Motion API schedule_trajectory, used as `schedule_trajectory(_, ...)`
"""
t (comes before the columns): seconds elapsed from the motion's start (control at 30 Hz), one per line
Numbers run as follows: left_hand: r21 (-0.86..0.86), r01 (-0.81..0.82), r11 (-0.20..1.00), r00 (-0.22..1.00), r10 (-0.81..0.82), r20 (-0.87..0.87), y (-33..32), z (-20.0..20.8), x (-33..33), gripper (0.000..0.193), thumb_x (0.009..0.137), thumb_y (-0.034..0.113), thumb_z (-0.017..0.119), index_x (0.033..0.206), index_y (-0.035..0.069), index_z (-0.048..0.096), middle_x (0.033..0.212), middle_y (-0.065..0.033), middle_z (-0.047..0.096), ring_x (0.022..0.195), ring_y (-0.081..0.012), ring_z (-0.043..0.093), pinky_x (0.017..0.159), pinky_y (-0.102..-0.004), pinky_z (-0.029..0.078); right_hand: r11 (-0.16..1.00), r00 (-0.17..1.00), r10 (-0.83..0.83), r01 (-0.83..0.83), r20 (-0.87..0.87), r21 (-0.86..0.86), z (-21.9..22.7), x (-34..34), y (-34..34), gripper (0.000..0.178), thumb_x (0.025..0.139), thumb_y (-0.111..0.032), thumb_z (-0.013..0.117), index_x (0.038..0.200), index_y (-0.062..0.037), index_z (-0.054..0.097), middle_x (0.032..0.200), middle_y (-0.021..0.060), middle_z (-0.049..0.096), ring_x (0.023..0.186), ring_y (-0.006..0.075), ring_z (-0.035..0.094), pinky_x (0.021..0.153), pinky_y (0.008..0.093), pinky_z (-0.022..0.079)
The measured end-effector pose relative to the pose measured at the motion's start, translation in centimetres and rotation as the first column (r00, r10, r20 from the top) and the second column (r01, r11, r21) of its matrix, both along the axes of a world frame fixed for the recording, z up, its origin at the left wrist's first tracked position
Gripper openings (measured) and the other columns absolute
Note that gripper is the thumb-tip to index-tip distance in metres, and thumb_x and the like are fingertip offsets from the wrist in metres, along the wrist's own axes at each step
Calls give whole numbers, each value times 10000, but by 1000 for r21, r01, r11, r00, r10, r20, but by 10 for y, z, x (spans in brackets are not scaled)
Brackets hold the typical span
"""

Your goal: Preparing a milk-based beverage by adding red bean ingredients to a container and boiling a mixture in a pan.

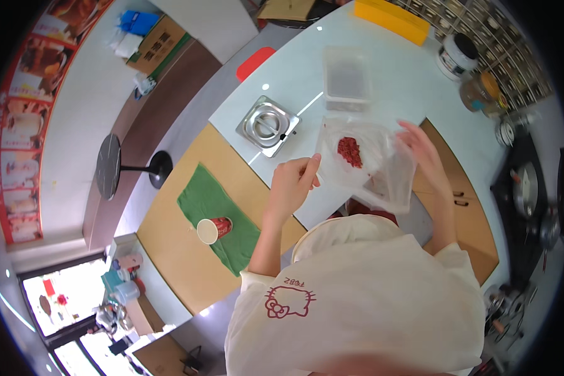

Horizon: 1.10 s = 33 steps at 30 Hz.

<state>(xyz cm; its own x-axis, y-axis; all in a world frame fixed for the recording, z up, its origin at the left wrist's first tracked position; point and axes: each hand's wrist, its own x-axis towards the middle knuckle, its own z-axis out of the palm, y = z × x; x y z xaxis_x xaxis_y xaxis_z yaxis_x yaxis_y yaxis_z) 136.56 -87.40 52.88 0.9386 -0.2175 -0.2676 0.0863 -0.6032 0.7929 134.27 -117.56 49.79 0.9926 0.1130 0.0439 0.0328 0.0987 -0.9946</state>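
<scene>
In front of me, a clear plastic bag (332,169) lies spread on the pale counter, with a small heap of dark red bits (349,152) on it. My left hand (294,183) is closed, thumb pressed to the fingers, at the bag's left edge. A translucent plastic tub (400,199) seems to sit under or within the right part of the bag; where one ends and the other begins is hard to tell. Over its right side, my right hand (423,150) has its fingers stretched out and apart, seemingly holding nothing.
Beyond the bag stands a lidded translucent container (347,78). A square steel lid with a handle (268,125) lies to the left. Further left, a paper cup (214,230) rests on a green cloth (216,200). Jars (457,56) and a yellow box (391,20) line the far right.
</scene>
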Motion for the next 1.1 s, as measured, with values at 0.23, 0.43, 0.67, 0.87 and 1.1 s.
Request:
schedule_trajectory(0.23,-404,-308,861,949,306,-72,31,-52,74,419,930,312,501,645,26,611,578,-41,597,536,-98,568,474,-241,422,772,958,193,-282,-212,-570,-36,-94,-36,813,735,-195,741,1399,-58,293,1406,148,360,1287,285,364,1036,416,324)
schedule_trajectory(0.43,267,-645,716,760,565,322,54,-204,164,402,776,348,655,953,16,514,851,-143,659,775,-288,645,666,-408,502,832,983,-145,59,-113,-552,-187,-94,-2,636,753,-22,703,1322,-25,419,1357,169,428,1268,276,403,1016,378,359)
schedule_trajectory(0.67,287,-712,641,700,615,363,87,-235,164,456,742,243,654,1053,22,405,888,-176,644,836,-343,645,719,-408,509,749,870,-398,491,290,-446,-55,10,14,378,765,-44,647,1130,-12,552,1126,125,575,1054,248,538,949,352,393)
schedule_trajectory(0.87,-858,160,489,941,188,283,145,-202,16,485,915,279,512,1334,69,387,1307,-98,466,1181,-257,482,935,-421,462,547,935,13,290,355,-785,-75,12,-27,339,806,29,514,1144,15,539,1203,130,528,1165,216,455,992,333,349)
schedule_trajectory(1.1,-886,-447,-125,821,335,-462,67,-233,-76,475,943,368,425,1312,69,419,1281,-107,492,1149,-250,504,936,-425,456,855,976,-154,210,154,-475,-67,53,-17,249,896,-29,488,1121,34,572,1063,94,632,934,186,599,864,290,450)
